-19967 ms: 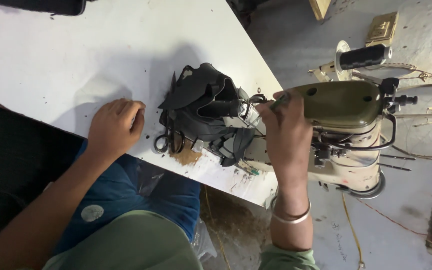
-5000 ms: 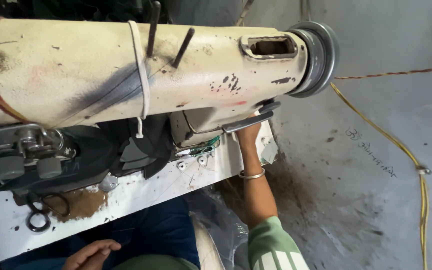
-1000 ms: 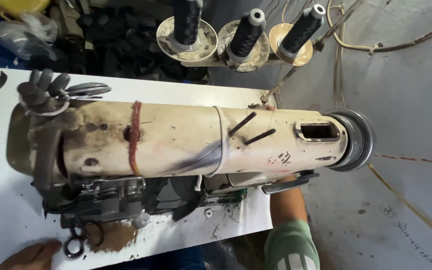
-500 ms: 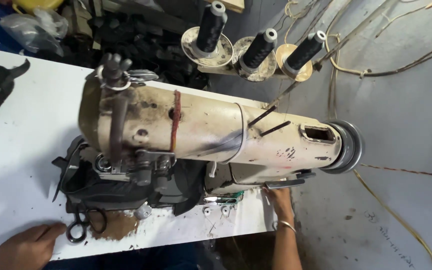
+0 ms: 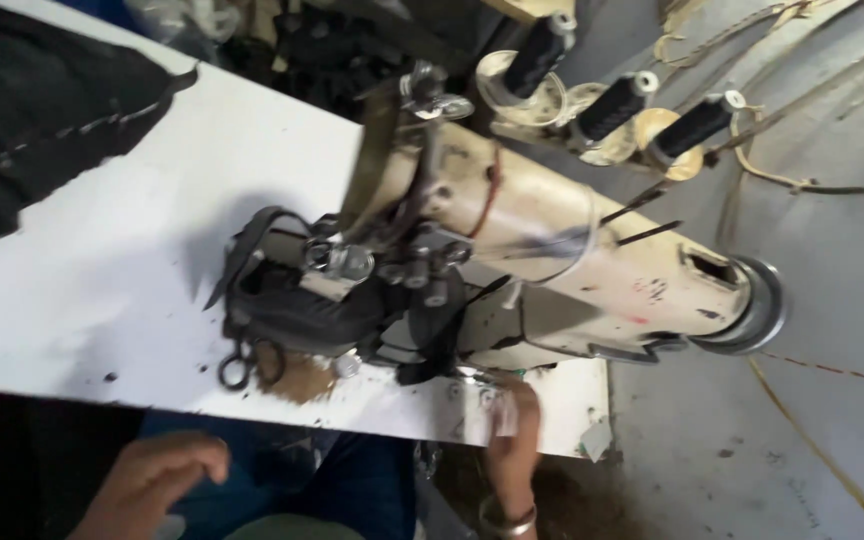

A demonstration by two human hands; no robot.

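Lifted off the table (image 5: pixel 102 300) since earlier — left hand (image 5: pixel 157 480) open, empty — right hand (image 5: pixel 512 425) touches sewing machine (image 5: pixel 552 260).

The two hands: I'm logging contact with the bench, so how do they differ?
The right hand reaches up and touches the white table edge under the sewing machine; the left hand hangs below the edge, touching nothing. The right wrist wears a metal bangle; the left shows none. Both are blurred and bare.

Sewing machine (image 5: pixel 552 260): one. Black thread spools (image 5: pixel 612 105): three (in a row). Hands (image 5: pixel 157 480): two. Scissors (image 5: pixel 247 362): one.
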